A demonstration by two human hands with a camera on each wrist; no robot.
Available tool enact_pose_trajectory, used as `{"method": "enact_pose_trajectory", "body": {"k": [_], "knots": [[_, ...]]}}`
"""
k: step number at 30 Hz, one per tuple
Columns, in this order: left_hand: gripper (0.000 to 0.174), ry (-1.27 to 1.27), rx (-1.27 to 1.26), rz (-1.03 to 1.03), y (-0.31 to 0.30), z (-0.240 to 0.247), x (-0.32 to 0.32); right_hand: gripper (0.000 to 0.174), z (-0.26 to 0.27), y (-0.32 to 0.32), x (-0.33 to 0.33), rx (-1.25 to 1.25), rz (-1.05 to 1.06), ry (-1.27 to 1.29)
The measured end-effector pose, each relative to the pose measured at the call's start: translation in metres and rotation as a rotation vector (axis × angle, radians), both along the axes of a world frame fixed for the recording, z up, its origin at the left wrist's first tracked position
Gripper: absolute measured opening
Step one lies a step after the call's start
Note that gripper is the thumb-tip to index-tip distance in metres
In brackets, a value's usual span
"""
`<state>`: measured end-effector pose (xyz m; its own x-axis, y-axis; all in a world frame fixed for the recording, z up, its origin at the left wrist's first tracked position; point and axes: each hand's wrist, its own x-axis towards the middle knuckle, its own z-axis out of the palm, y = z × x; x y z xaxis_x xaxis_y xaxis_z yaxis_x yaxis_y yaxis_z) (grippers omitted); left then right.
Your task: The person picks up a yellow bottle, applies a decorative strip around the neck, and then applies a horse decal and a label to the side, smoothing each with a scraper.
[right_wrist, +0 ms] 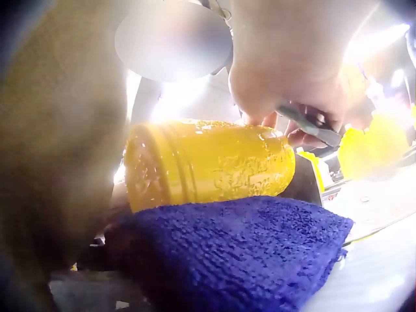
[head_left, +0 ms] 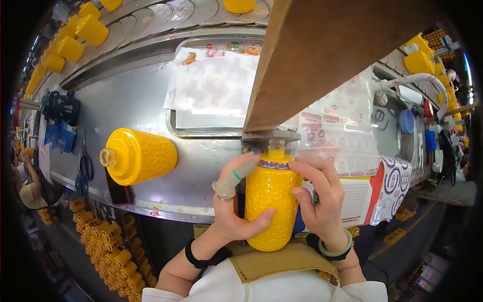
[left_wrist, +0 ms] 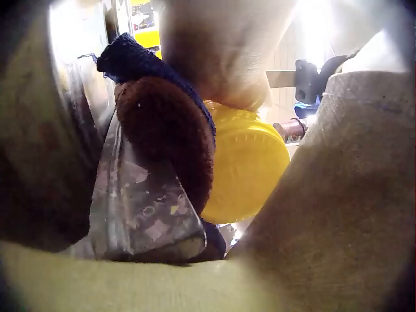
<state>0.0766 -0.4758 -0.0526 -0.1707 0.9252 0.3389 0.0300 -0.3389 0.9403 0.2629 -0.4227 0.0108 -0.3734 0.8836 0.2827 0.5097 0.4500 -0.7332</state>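
A yellow embossed bottle with a clear neck stands upright against the person's apron. Round its shoulder runs a purple patterned label strip. The left hand grips the bottle's left side, thumb across the front, a grey cover on one finger near the strip. On the other side, the right hand has its fingertips at the strip and its thumb against the body. In the right wrist view the bottle lies along a blue towel. A second yellow bottle lies on the metal table to the left.
A metal tray with white label sheets sits at the back. A wooden post rises close in front of the hands. Scissors and a phone lie at left. Printed label sheets spread right. Yellow bottles line the conveyor.
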Motion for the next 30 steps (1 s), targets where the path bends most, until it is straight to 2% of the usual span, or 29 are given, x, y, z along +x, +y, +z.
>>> {"method": "enact_pose_trajectory", "body": {"k": [3,15,30], "knots": [[0.072,0.008,-0.035,-0.065,0.0014,0.0029,-0.0026,0.038,0.001,-0.0029,-0.0003,-0.003,-0.001,-0.009],[0.068,0.065,-0.022,-0.035,0.0005,0.0046,-0.0027,0.035,-0.0018,-0.0058,-0.0023,-0.026,-0.021,0.009],[0.067,0.02,-0.034,-0.016,-0.0008,0.0021,-0.0005,0.036,-0.0019,-0.0068,-0.0037,-0.02,-0.033,0.001]]}}
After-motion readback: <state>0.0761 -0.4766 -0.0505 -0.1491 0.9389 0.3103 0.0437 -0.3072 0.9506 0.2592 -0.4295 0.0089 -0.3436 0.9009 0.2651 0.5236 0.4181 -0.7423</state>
